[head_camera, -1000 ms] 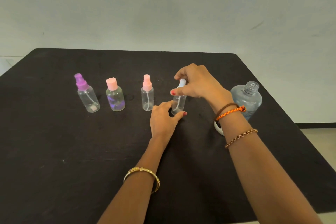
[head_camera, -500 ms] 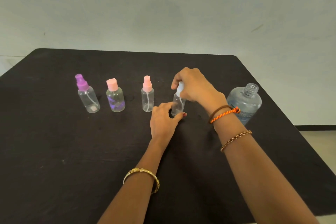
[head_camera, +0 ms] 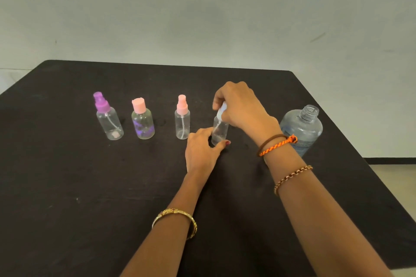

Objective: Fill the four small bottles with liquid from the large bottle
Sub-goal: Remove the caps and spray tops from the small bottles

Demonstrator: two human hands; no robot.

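A pale wall stands behind a dark table (head_camera: 67, 186). On the table four small bottles stand in a row, and a large bottle (head_camera: 301, 128) stands at the right end with no cap on its neck. It holds clear liquid.

From the left there is a purple-topped spray bottle (head_camera: 109, 119), a bottle with a pink flat cap (head_camera: 143, 122), a pink-topped spray bottle (head_camera: 182, 120), and a white-topped bottle (head_camera: 219, 129). The first three have their tops on and stand alone, a little apart from each other.

The hands are busy with the white-topped bottle. The left hand (head_camera: 201, 150) holds its bottom part with thumb and fingers, so that grip is narrow and keeps the bottle upright on the table. The right hand (head_camera: 242, 108) is curled over the white top (head_camera: 221, 111), pinching it from above.

It looks like the step is turning this top. I cannot tell if it is going on or coming off. There seems to be a little liquid inside, but it is hard to be sure.

If the top is coming off, the next move is to lift it away and put it down, then pick up the large bottle and pour slowly into the tiny neck. The left hand should hold tight so the small bottle does not tip.
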